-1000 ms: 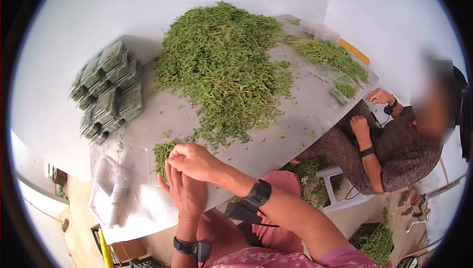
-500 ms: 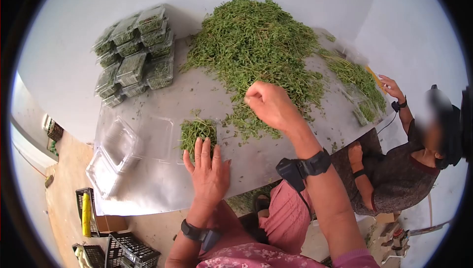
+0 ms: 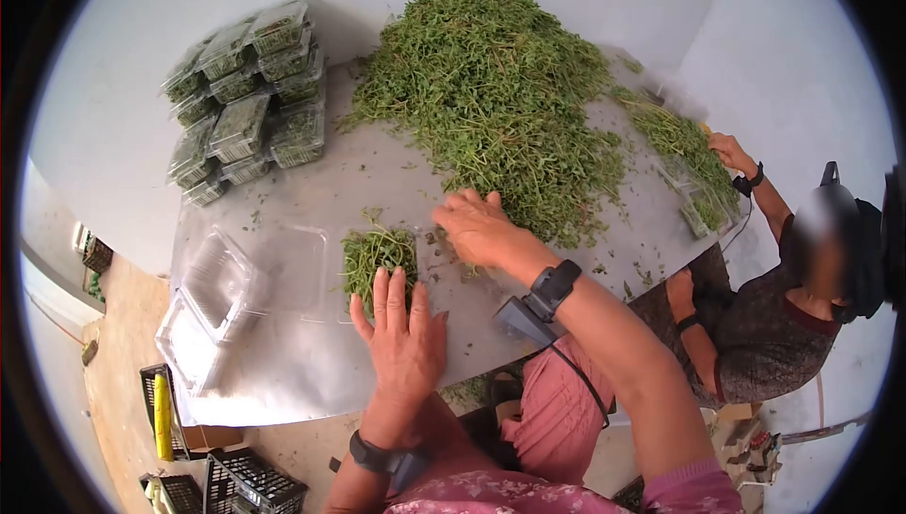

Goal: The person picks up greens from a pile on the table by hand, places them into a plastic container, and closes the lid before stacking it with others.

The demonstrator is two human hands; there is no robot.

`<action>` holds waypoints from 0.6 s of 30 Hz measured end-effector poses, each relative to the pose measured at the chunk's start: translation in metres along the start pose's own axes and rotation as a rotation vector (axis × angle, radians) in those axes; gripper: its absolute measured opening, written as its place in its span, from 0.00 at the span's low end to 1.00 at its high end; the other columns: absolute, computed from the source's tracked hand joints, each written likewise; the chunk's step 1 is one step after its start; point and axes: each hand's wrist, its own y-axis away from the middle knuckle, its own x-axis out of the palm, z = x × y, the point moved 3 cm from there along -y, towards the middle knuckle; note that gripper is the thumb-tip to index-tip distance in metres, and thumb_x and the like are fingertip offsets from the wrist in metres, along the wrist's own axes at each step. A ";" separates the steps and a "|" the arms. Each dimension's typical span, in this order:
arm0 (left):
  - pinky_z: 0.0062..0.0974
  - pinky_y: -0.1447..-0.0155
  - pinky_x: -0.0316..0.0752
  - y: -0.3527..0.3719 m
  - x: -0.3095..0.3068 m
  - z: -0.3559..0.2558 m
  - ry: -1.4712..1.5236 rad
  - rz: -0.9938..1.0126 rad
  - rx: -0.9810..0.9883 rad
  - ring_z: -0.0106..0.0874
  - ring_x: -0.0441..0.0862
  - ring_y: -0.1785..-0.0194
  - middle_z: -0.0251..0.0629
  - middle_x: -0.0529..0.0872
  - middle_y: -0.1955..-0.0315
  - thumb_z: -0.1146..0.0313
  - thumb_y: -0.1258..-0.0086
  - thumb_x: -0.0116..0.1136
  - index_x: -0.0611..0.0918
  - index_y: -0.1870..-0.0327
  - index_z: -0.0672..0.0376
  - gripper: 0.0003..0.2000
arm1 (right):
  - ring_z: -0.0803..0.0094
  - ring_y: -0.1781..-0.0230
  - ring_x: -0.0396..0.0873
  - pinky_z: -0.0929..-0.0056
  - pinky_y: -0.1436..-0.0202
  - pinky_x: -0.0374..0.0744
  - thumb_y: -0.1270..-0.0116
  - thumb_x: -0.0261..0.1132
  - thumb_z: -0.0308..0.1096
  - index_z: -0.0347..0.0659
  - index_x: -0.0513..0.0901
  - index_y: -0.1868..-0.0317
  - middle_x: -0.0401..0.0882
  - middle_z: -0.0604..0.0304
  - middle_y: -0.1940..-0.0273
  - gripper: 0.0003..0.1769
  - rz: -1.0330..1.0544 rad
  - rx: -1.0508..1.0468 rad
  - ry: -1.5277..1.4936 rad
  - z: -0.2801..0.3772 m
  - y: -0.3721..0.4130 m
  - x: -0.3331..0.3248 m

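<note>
My left hand (image 3: 404, 330) lies palm down with fingers spread, its fingertips on the near edge of the green leafy sprigs (image 3: 379, 259) in a clear plastic clamshell box. The box's lid (image 3: 300, 269) is folded open flat to the left. My right hand (image 3: 483, 229) is low over the table at the near edge of the big heap of greens (image 3: 500, 89). Its fingers are stretched and slightly bent, pointing left, with a few loose bits of leaf beside them. Nothing held shows in it, though the underside is hidden.
Empty clear clamshells (image 3: 212, 302) lie at the table's left edge. Filled clamshells (image 3: 241, 122) are stacked at the back left. At right, a co-worker's hand (image 3: 734, 153) is beside more greens (image 3: 675, 136). Black crates (image 3: 250, 481) stand on the floor.
My right hand has come down and left from above the heap to the table, its fingers opening from a closed curl. My left hand stays at the box. The co-worker's hand has shifted slightly left.
</note>
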 end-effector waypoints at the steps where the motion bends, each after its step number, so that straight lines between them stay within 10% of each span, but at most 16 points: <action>1: 0.59 0.25 0.39 0.000 -0.001 0.000 -0.001 -0.001 0.004 0.51 0.59 0.25 0.52 0.69 0.33 0.66 0.41 0.65 0.77 0.43 0.63 0.24 | 0.58 0.37 0.64 0.52 0.39 0.62 0.39 0.59 0.22 0.44 0.78 0.49 0.70 0.54 0.45 0.18 -0.017 -0.007 -0.004 -0.010 0.004 0.003; 9: 0.58 0.24 0.39 0.000 -0.001 -0.001 -0.003 -0.005 0.007 0.51 0.59 0.25 0.52 0.69 0.33 0.67 0.41 0.66 0.77 0.43 0.64 0.24 | 0.55 0.50 0.70 0.51 0.39 0.64 0.36 0.60 0.23 0.42 0.75 0.58 0.70 0.56 0.54 0.07 0.418 0.193 0.108 -0.054 0.046 -0.038; 18: 0.59 0.25 0.41 -0.001 0.000 -0.004 -0.039 0.013 0.007 0.51 0.61 0.26 0.52 0.70 0.35 0.67 0.42 0.66 0.76 0.43 0.64 0.25 | 0.43 0.27 0.55 0.36 0.31 0.59 0.35 0.69 0.39 0.50 0.71 0.34 0.52 0.44 0.26 0.29 -0.157 0.258 0.057 -0.055 -0.009 -0.055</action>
